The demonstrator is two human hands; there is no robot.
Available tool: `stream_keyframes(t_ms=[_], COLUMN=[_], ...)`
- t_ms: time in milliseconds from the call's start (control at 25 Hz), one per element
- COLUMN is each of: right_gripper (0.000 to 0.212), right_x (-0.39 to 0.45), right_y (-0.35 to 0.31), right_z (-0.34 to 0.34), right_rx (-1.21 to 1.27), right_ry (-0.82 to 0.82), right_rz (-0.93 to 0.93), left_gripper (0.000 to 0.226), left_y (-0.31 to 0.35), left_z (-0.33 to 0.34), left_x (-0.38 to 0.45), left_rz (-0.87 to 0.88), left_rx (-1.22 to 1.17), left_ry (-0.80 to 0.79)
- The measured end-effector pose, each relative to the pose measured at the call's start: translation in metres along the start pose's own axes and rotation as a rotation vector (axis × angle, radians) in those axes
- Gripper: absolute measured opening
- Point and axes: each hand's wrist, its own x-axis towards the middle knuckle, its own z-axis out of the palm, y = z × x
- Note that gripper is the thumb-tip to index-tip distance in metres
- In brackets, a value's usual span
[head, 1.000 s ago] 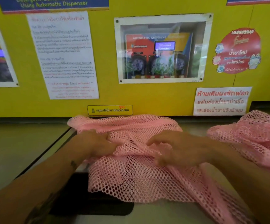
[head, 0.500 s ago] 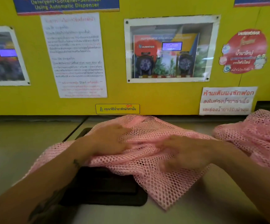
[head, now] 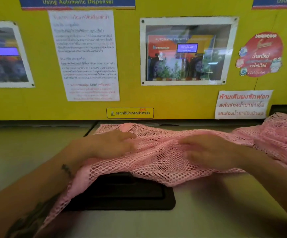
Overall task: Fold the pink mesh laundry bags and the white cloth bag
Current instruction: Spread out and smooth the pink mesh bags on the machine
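A black tray sits nearest on the table. Over its far edge lies the pink mesh bag. Both forearms reach forward; the left hand and right hand rest palm-down on the bag, fingers loosely spread, gripping nothing.

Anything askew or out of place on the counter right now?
The pink mesh bag lies rumpled under both hands, left hand and right hand; its near-left edge drapes over the black recessed panel and the left forearm.
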Motion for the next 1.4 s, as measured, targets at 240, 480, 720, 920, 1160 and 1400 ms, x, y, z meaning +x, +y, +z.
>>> stream_keyframes(t_ms=[240, 480, 720, 920, 1160, 1400], right_gripper=[0.061, 0.044, 0.077, 0.074, 0.046, 0.010], right_x=[-0.060, -0.058, 0.037, 0.061, -0.030, -0.058], right_y=[-0.001, -0.009, 0.041, 0.048, -0.047, -0.043], right_z=[-0.008, -0.039, 0.009, -0.010, -0.018, 0.015], right_rx=[0.114, 0.265, -0.224, -0.208, 0.074, -0.033], right_ry=[-0.351, -0.012, -0.147, -0.004, -0.178, -0.010], right_rz=[0.069, 0.223, 0.438, 0.530, 0.058, -0.097], left_gripper=[0.094, 0.065, 0.118, 0.059, 0.029, 0.055], left_y=[-0.018, -0.004, -0.016, -0.031, -0.009, -0.012], left_z=[0.003, -0.042, 0.001, -0.006, -0.014, 0.006], left_x=[0.013, 0.019, 0.050, 0.050, -0.037, -0.043], left_rz=[-0.122, 0.060, 0.111, 0.197, 0.412, 0.304], left_rx=[0.289, 0.301, 0.204, 0.130, -0.173, -0.037], left_ry=[-0.243, -0.166, -0.163, 0.216, -0.011, -0.117])
